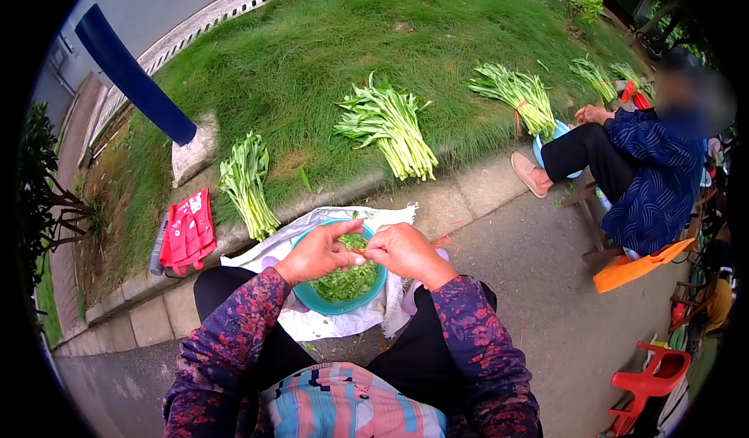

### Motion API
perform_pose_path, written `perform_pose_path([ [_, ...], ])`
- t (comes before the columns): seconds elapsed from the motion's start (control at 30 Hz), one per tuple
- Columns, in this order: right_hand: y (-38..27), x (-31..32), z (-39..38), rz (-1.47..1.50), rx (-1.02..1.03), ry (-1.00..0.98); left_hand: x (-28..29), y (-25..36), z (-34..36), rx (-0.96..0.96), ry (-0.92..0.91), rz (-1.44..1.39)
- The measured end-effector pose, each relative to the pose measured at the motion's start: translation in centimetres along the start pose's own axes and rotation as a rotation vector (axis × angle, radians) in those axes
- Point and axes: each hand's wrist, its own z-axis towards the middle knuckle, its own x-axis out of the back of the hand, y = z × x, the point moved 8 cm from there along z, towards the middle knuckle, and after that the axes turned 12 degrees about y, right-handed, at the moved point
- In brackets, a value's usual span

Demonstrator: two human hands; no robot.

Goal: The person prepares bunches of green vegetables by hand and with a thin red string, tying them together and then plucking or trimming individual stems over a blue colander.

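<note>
My left hand [318, 255] and my right hand [409, 252] meet over a teal basin [343, 308]. Thumbs and fingers of both are pinched together at one spot, with something thin and small between them that I cannot make out. Below them the basin holds torn or chopped green leaves [347, 286]. It rests on a white woven sack [312, 326] spread between my feet. Just beyond the sack, a bundle of leafy greens with pale stalks [248, 190] leans on the curb. A larger bundle of the same greens [394, 130] lies on the grass edge farther right.
Left of the greens lies a red bag [189, 231] beside a dark cylinder. A blue post [133, 75] rises from a concrete foot. At right a person [655, 165] sits by a light blue basin [555, 135] and tied greens [519, 99]. A red stool [651, 379] stands lower right.
</note>
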Motion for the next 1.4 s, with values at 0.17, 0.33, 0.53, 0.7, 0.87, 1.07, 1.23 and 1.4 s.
perform_pose_path([
  [0.17, 0.7, -0.3, -0.2, 0.154, -0.067, 0.002, -3.6, -1.9, 0.2, 0.077, -0.175, -0.087],
  [0.33, 1.7, 0.6, -0.7, 0.199, -0.082, 0.047, -2.3, -2.4, 0.3, 0.155, -0.072, -0.068],
  [0.53, 2.7, 0.7, -0.8, 0.238, -0.198, 0.050, 0.6, -2.1, 0.6, 0.051, 0.128, 0.072],
  [0.7, 4.2, 2.0, -0.7, 0.342, -0.232, 0.108, 1.7, -2.0, 1.2, 0.060, 0.206, 0.033],
  [0.87, 7.0, 3.8, -1.3, 0.427, -0.333, 0.224, 2.7, -1.5, 1.7, 0.063, 0.231, 0.036],
  [1.07, 8.9, 5.0, -1.3, 0.432, -0.500, 0.217, 5.1, -2.4, 1.6, 0.016, 0.298, 0.134],
  [1.23, 10.8, 6.2, -1.2, 0.394, -0.498, 0.264, 7.0, -3.9, 2.0, 0.021, 0.325, 0.133],
  [1.4, 11.9, 6.7, -0.7, 0.300, -0.564, 0.146, 8.2, -4.7, 2.2, 0.026, 0.343, 0.182],
])
